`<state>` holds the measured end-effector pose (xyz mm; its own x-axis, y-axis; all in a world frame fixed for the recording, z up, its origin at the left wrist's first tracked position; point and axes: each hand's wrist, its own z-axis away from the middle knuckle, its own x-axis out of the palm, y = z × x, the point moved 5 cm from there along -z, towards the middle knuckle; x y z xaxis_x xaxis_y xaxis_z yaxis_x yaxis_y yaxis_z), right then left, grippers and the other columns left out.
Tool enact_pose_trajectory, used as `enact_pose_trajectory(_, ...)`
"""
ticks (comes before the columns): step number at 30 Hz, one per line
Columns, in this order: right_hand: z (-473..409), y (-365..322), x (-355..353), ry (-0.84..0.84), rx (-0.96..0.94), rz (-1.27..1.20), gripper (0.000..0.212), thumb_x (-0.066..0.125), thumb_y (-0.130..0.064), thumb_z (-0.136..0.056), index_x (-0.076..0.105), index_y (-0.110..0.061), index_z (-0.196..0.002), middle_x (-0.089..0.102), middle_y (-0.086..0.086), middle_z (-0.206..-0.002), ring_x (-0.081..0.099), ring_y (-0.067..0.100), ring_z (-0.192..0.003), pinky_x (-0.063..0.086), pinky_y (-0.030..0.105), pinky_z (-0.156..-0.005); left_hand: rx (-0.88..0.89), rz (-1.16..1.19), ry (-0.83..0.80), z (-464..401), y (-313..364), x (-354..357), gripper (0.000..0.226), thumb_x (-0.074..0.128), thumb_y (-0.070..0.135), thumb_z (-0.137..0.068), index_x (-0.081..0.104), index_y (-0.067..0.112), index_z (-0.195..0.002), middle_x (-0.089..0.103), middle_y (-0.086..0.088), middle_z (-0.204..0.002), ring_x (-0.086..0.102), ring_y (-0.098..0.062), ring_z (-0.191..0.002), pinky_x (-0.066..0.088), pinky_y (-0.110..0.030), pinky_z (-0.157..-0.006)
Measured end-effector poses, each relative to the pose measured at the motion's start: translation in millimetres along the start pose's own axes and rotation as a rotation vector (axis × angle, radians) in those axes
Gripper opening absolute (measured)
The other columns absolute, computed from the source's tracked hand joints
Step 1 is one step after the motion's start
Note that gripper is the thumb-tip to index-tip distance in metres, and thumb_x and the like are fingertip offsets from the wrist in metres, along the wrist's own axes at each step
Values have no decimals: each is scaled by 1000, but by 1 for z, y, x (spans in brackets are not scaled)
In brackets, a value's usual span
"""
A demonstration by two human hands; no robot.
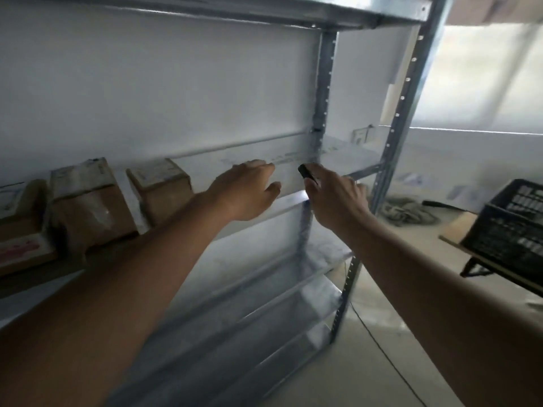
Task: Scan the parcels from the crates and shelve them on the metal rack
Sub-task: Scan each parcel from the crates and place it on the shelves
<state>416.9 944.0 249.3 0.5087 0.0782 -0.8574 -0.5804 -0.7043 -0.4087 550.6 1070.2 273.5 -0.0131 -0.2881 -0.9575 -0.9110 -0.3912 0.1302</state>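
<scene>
Two bare hands are seen stretched toward the grey galvanised metal rack, both near the middle of the picture. The left hand is held flat over the middle shelf, its fingers straight and close together with nothing in them. At about three o'clock from it, just beside, the right hand is curled round a small black handheld scanner, of which only the tip is shown above the fingers. Three brown cardboard parcels are stood in a row on the same shelf at nine o'clock from the left hand, well apart from it. One black slatted plastic crate is set on a wooden board at three o'clock, near the picture's right edge. Much of the picture is blurred.
</scene>
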Motion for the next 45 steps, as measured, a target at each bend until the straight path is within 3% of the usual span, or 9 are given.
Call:
enact_pose_trajectory(6, 38, 106, -53, 97, 147, 63, 43, 40, -47, -111, 43, -50, -154, 67, 19, -137, 59, 43, -121, 41, 47, -89, 186, 19, -45, -35, 111, 27, 53, 45, 47, -108, 53, 13, -147, 54, -10, -153, 53, -35, -136, 46, -48, -110)
enact_pose_trajectory(10, 55, 181, -91, 149, 224, 90, 45, 42, -47, -111, 44, -46, -156, 67, 18, -137, 61, 44, -119, 51, 50, -94, 293, 64, -41, -62, 194, 48, 53, 46, 49, -108, 54, 15, -148, 56, -9, -152, 58, -32, -131, 49, -45, -105)
enact_pose_trajectory(22, 89, 429, -186, 150, 499, 125, 51, 41, -52, -111, 36, -44, -161, 63, 18, -136, 57, 41, -124, 44, 56, -108, 508, 145, -132, -141, 453, 141, 51, 48, 47, -107, 54, 18, -148, 60, -10, -142, 59, -31, -126, 51, -51, -104)
enact_pose_trajectory(26, 91, 500, -205, 155, 562, 138, 50, 38, -52, -111, 35, -45, -161, 65, 19, -131, 56, 41, -121, 44, 56, -106, 562, 191, -141, -177, 522, 169, 42, 52, 44, -106, 60, 19, -139, 62, -6, -138, 59, -25, -121, 49, -43, -98)
enact_pose_trajectory(28, 86, 535, -213, 164, 592, 148, 50, 38, -53, -111, 35, -45, -161, 65, 18, -131, 56, 40, -119, 44, 56, -105, 584, 184, -141, -201, 553, 186, 43, 50, 45, -106, 61, 19, -139, 62, -7, -137, 58, -25, -122, 43, -40, -94)
enact_pose_trajectory(32, 62, 603, -222, 187, 667, 159, 50, 36, -53, -111, 35, -46, -161, 63, 19, -135, 54, 41, -121, 43, 53, -101, 628, 199, -189, -258, 606, 225, 51, 49, 47, -105, 56, 19, -148, 58, -9, -147, 55, -29, -134, 47, -49, -110)
enact_pose_trajectory(38, -9, 702, -225, 170, 745, 180, 52, 37, -52, -111, 35, -43, -162, 62, 19, -140, 54, 41, -128, 42, 53, -107, 697, 216, -246, -363, 672, 285, 41, 53, 45, -105, 60, 20, -136, 64, -5, -128, 61, -26, -119, 53, -49, -100)
enact_pose_trajectory(42, -57, 768, -228, 180, 811, 192, 52, 37, -51, -112, 35, -42, -163, 61, 18, -143, 52, 40, -133, 41, 52, -108, 751, 223, -266, -440, 718, 322, 42, 54, 43, -105, 58, 18, -139, 62, -6, -135, 59, -25, -124, 51, -48, -103)
enact_pose_trajectory(45, -84, 813, -230, 169, 841, 199, 52, 37, -51, -112, 35, -42, -163, 62, 17, -143, 52, 41, -133, 41, 52, -109, 791, 231, -305, -484, 755, 350, 43, 55, 44, -105, 57, 20, -140, 61, -4, -133, 59, -22, -117, 50, -42, -95)
